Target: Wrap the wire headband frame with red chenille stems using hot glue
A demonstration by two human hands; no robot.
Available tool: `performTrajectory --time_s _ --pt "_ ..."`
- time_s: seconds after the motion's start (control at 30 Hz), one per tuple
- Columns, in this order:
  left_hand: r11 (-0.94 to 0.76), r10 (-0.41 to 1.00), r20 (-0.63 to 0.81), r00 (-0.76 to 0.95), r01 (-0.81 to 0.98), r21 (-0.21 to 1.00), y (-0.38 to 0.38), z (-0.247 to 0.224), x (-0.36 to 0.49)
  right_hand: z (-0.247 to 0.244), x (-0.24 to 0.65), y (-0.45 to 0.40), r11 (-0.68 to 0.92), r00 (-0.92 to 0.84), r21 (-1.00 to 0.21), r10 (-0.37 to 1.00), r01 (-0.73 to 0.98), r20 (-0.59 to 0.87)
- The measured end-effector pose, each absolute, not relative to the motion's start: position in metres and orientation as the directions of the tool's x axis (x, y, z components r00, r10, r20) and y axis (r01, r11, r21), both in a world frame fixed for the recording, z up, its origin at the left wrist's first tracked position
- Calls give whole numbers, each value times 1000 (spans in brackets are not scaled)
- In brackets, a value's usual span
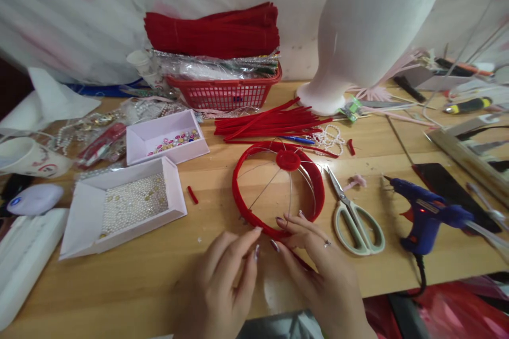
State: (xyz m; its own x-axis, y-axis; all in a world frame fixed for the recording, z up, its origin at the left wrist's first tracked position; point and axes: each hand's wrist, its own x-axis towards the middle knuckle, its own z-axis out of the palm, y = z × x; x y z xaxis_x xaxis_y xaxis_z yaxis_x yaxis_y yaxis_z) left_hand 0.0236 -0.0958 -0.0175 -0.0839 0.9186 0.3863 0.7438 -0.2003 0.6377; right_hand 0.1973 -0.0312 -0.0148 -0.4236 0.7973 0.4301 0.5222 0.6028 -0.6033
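Observation:
A round wire frame with its hoop wrapped in fuzzy red strip lies on the table before me. Thin bare wires run from the hoop up to a red disc. My right hand grips the hoop's near edge between thumb and fingers, and a red strip end shows beneath it. My left hand is curled beside that same edge, thumb and index tips close together; whatever lies between them is too small to make out. Scissors lie partly open to the right of the frame.
A blue glue gun with a lit red light stands at right, near a dark phone. White boxes of beads and gems are at left. Behind are red fuzzy strips, a red basket and a white mannequin head.

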Motion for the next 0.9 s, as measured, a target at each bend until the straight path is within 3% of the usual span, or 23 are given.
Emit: performTrajectory --time_s 0.1,0.33,0.43,0.53,0.63,0.7,0.8,0.9 --pt "-190 959 285 2 748 636 -91 -20 34 -15 198 -29 616 -453 -616 785 490 424" --pt "-173 972 233 21 734 657 -84 -32 38 -10 213 -28 698 -561 -541 708 468 429" --pt "-168 973 228 15 724 669 -86 -35 38 -6 227 -34 666 -478 -559 745 493 466" --pt "-169 968 252 -8 721 672 -86 -38 38 -11 243 -37 492 -78 -672 834 553 546" --pt "-169 964 266 -21 725 668 -85 -41 38 -22 262 -31 285 419 -788 721 546 552" --pt "-171 964 267 -15 731 660 -85 -42 38 -28 279 -22 109 589 -817 640 566 493" --pt "-184 961 276 -1 742 644 -85 -42 39 -28 305 -6 -183 608 -703 674 688 419" --pt "-191 957 288 1 752 631 -84 -40 40 -23 325 12 -218 449 -544 828 810 337"
